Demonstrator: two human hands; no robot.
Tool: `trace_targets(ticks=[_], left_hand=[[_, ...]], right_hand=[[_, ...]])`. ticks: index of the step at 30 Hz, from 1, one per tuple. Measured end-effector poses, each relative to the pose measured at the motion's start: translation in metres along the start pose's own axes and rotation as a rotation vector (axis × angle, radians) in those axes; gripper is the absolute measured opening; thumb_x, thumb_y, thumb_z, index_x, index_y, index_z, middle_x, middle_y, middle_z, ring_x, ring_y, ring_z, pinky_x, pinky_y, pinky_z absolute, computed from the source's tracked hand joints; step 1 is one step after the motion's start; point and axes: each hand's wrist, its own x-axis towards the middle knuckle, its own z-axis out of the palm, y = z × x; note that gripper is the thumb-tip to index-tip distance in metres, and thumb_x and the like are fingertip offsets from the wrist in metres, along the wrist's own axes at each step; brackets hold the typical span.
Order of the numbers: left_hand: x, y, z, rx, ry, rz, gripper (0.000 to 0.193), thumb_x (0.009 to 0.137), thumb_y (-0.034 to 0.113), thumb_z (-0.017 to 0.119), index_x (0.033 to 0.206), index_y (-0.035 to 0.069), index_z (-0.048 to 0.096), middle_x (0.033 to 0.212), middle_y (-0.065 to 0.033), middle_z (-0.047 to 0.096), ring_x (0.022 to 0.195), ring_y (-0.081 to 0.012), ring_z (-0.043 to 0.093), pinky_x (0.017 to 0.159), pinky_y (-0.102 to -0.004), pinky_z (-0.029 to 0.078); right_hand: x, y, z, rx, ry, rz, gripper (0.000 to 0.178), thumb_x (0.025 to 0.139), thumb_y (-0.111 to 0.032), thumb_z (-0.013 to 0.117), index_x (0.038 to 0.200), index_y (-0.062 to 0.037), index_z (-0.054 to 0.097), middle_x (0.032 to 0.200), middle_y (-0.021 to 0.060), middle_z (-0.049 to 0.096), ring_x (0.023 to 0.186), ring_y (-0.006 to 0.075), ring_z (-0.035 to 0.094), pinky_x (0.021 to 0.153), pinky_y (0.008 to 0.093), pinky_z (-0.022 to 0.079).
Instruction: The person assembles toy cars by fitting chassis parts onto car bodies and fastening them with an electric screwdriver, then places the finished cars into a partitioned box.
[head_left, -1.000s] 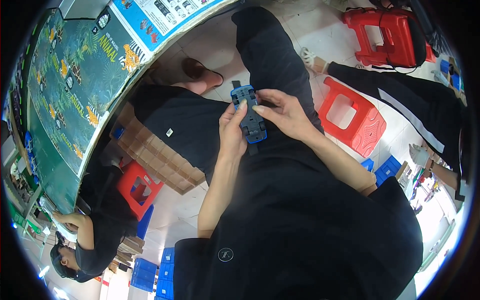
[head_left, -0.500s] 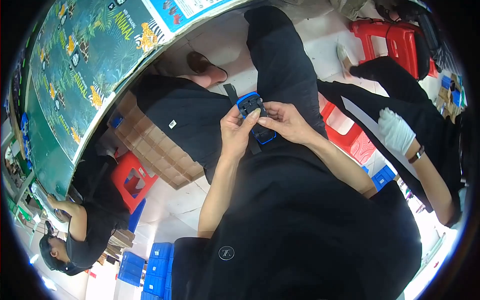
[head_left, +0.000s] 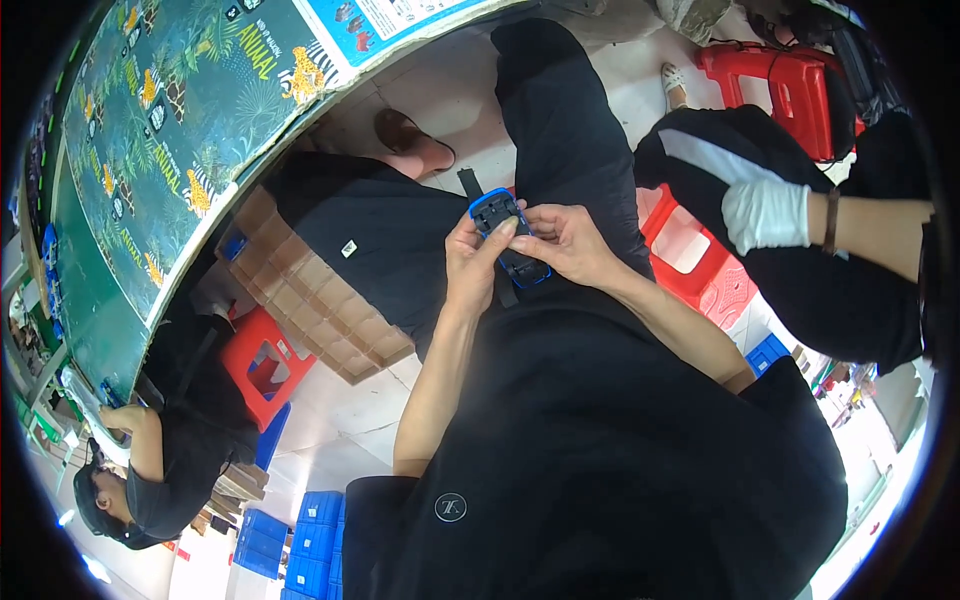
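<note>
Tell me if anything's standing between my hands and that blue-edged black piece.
Nothing visible is: your left hand and right hand both hold the blue-edged black piece directly. The co-worker's white-gloved hand is off to the right, clear of it.

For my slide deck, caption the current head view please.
Bare hands hold a blue-edged black object, with a red stool to the right.
</note>
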Motion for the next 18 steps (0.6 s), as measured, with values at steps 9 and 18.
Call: trace_targets(ticks=[9, 18], left_hand=[[-0.005, 0.004, 0.002, 0.045, -0.005, -0.008, 0.029, 0.089, 0.005, 0.071, 0.118, 0.001, 0.066, 0.117, -0.0145, 0.07, 0.101, -0.0156, 0.067, 0.094, -0.0319, 0.053], [-0.014, 0.003, 0.004, 0.264, -0.074, 0.138, 0.028, 0.088, 0.01, 0.075, 0.113, 0.0, 0.066, 0.102, -0.0044, 0.069, 0.095, -0.012, 0.063, 0.088, -0.0281, 0.05]], right_hand=[[-0.007, -0.042, -0.012, -0.19, 0.158, -0.052, 0.032, 0.087, -0.009, 0.074, 0.115, 0.0036, 0.066, 0.099, 0.0092, 0.071, 0.091, 0.011, 0.067, 0.082, 0.0264, 0.055], [0.004, -0.029, 0.015, -0.141, 0.046, -0.168, 0.028, 0.093, -0.017, 0.068, 0.116, -0.002, 0.066, 0.106, 0.0081, 0.069, 0.085, 0.0098, 0.063, 0.075, 0.0243, 0.05]])
